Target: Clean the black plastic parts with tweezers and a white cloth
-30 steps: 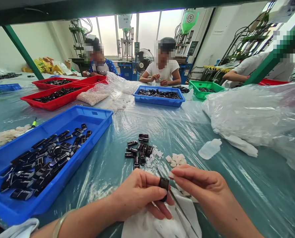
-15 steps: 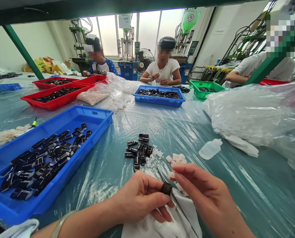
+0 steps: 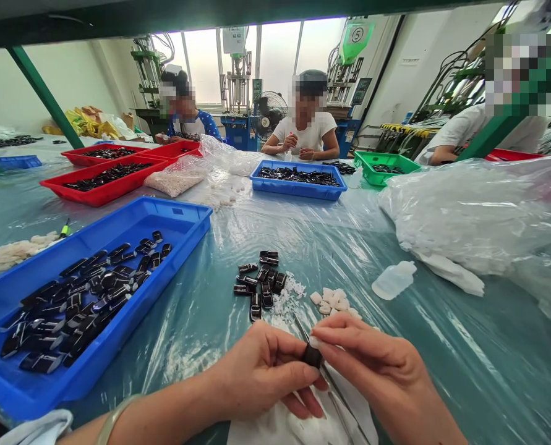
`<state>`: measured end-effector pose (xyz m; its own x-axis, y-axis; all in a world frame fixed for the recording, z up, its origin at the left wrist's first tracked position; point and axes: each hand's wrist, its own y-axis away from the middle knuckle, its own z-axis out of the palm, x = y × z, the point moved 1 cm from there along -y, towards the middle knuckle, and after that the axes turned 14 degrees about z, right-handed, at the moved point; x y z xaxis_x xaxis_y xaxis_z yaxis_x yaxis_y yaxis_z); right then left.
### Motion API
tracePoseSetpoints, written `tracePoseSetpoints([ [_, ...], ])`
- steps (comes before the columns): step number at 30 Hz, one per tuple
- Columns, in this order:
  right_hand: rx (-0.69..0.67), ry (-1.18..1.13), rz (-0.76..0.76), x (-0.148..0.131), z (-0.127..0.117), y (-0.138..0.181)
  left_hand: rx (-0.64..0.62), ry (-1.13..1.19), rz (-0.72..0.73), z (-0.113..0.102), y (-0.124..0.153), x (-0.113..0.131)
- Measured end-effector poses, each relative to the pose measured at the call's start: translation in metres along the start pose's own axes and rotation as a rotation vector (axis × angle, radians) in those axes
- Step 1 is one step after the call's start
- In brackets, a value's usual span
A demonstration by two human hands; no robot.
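Together, left hand and right hand pinch a small black part.

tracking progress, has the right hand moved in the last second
Yes: the right hand drew slightly back from the white pieces, towards the wearer, onto the black part.

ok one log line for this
left hand: grips small black part | right hand: pinching it | white cloth beneath | blue tray at left
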<state>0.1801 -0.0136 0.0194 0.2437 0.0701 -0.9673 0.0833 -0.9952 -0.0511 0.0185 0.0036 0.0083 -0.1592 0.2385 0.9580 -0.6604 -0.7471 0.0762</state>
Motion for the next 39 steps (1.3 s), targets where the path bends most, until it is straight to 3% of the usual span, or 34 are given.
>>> tracePoseSetpoints([
  [10, 0.077, -0.048, -0.054, 0.0009, 0.0032, 0.0011, -0.019, 0.010, 0.016, -0.0011, 0.0005, -0.0025],
  [23, -0.025, 0.063, -0.096, -0.0012, -0.0007, 0.0053, -0.005, -0.051, 0.024, -0.0022, 0.0014, -0.0018],
  [30, -0.170, 0.150, -0.094, -0.0039, -0.0027, 0.0003, -0.007, -0.103, 0.040, -0.0051, 0.0024, -0.0026],
  [39, -0.177, 0.246, -0.198, -0.0068, -0.0060, -0.0017, -0.040, -0.151, 0.012, -0.0041, 0.0042, -0.0013],
])
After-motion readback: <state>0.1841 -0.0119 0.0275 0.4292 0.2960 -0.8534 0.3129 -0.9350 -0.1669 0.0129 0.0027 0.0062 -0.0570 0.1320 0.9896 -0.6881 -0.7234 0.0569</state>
